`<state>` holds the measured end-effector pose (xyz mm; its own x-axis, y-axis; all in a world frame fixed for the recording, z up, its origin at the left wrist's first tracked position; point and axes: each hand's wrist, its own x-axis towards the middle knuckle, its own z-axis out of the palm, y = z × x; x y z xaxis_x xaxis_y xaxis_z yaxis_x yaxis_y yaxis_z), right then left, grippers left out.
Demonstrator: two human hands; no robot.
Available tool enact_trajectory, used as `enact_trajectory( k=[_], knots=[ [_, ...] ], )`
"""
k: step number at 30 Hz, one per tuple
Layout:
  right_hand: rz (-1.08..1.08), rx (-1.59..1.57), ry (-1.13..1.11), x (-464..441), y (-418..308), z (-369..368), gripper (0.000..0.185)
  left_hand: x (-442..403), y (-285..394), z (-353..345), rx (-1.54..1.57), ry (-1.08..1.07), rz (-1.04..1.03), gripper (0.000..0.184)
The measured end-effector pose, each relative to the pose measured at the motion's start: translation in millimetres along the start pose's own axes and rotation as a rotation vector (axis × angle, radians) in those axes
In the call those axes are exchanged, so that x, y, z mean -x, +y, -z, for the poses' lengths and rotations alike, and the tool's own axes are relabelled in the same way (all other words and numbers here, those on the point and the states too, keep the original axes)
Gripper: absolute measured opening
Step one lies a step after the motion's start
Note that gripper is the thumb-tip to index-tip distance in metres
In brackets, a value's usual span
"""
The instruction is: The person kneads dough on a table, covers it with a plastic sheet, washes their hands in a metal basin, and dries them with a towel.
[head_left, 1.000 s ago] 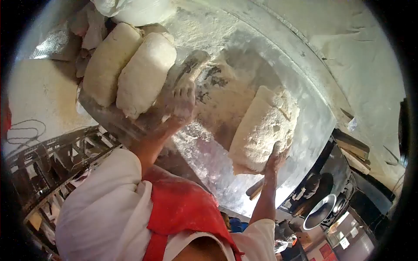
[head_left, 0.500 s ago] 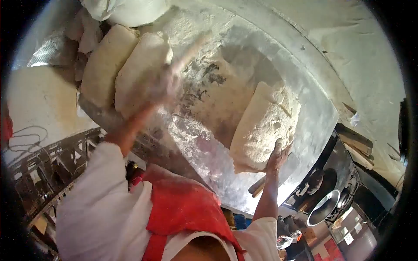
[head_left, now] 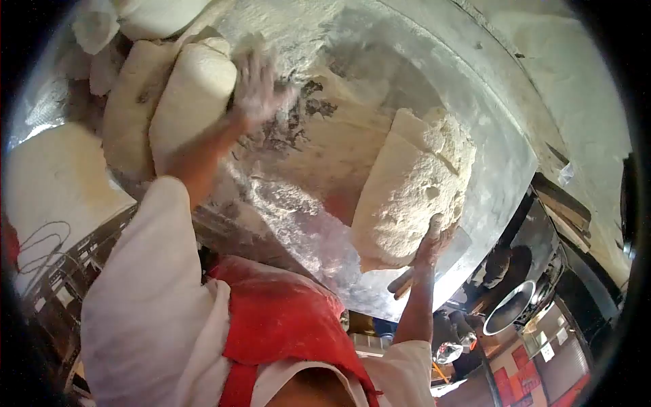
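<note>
My left hand (head_left: 261,88) is spread and slightly blurred over the floury worktop, just right of a long dough piece (head_left: 196,95); whether it touches the surface I cannot tell. A second long dough piece (head_left: 132,112) lies against that one. On the right, a thick, flour-covered dough slab (head_left: 400,190) has a crease across its upper part. My right hand (head_left: 434,243) rests against its near right end, fingers extended. Under my right wrist lies a flat tool with a wooden handle (head_left: 401,283), partly hidden by the arm.
The metal worktop (head_left: 498,156) carries scattered flour (head_left: 285,197). White bags (head_left: 156,17) stand at the back left. Beyond the right edge are wooden pieces (head_left: 566,210) and a round metal bowl (head_left: 508,308). A dark slatted rack (head_left: 61,319) is at the lower left.
My left hand has swept slightly up and its fingers now show spread. My right hand stays at the slab's end. The view has shifted a little.
</note>
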<state>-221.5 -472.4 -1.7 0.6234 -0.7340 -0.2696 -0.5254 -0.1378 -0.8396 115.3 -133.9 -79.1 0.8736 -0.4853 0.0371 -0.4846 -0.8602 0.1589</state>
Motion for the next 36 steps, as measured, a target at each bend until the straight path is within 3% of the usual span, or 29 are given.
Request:
enact_trajectory(
  k=[2, 5, 6, 8, 10, 14, 17, 20, 21, 23, 25, 26, 28, 29, 31, 32, 34, 36],
  knots=[
    [0.006, 0.026, 0.014, -0.1, 4.6, 2.6, 0.082, -47.3, -17.0, -31.3, 0.079, 0.203, 0.196, 0.08],
    [-0.048, 0.035, 0.042, 4.1, 10.0, 6.8, 0.084, -84.7, 38.4, -59.4, 0.191, 0.166, -0.069, 0.07],
    [-0.059, 0.02, 0.054, 0.5, 10.5, 3.0, 0.085, -78.2, 60.2, -69.2, 0.379, 0.117, -0.178, 0.067],
    [-0.038, -0.096, 0.027, -2.5, 10.3, -1.6, 0.086, -30.6, 103.3, -58.5, 1.545, -0.229, -0.071, 0.059],
    [-0.02, -0.201, 0.003, -5.1, 10.7, 1.0, 0.088, 22.4, 146.7, -27.9, 0.1, -0.149, -0.653, 0.048],
    [-0.048, -0.103, -0.004, -3.4, 9.9, 3.5, 0.092, 99.1, 131.3, 13.3, 0.103, -0.189, -0.744, 0.054],
    [0.008, 0.089, 0.04, -2.8, -5.8, 1.8, 0.083, 91.8, 99.3, 49.4, 0.089, -0.209, -0.591, 0.045],
    [0.024, 0.026, -0.003, -3.0, -6.5, 3.5, 0.08, 76.4, 75.7, 47.1, 0.07, -0.212, -0.468, 0.04],
    [0.014, -0.008, -0.009, -4.1, -5.6, 3.0, 0.08, 61.0, 72.1, 33.9, -0.164, -0.136, -0.583, 0.038],
    [-0.017, -0.109, -0.006, -4.7, -4.1, 2.0, 0.087, 51.3, 85.7, 24.0, -0.05, 0.058, -0.649, 0.044],
    [-0.055, -0.207, -0.006, -9.7, 3.5, 3.5, 0.096, 51.8, 160.7, 49.2, 0.49, 0.08, -0.437, 0.052],
    [-0.046, -0.225, -0.049, -12.9, 10.8, 7.8, 0.097, 60.4, 188.3, 53.5, 0.68, -0.017, -0.281, 0.055],
    [-0.043, -0.237, -0.093, -17.2, 19.1, 17.4, 0.099, 111.0, 208.3, -0.4, 0.314, 0.228, -0.408, 0.053],
    [-0.065, -0.299, -0.132, -18.9, 21.0, 20.5, 0.096, 113.6, 223.5, -6.3, 0.316, 0.224, -0.405, 0.053],
    [-0.083, -0.353, -0.175, -21.9, 19.8, 20.5, 0.093, 111.5, 250.2, -14.2, 1.502, -0.46, 0.616, 0.054],
    [-0.143, -0.366, -0.144, -23.2, 16.3, 18.9, 0.09, 98.4, 250.3, 10.4, 1.511, -0.452, 0.617, 0.054],
    [-0.215, -0.267, -0.103, -22.0, 10.3, 22.9, 0.082, 66.1, 250.0, 87.5, 1.576, -0.748, 0.83, 0.06],
    [-0.114, -0.171, -0.182, -21.0, -11.7, 24.6, 0.081, 73.1, 238.5, 55.0, 1.723, -0.744, 0.731, 0.058]
  ],
)
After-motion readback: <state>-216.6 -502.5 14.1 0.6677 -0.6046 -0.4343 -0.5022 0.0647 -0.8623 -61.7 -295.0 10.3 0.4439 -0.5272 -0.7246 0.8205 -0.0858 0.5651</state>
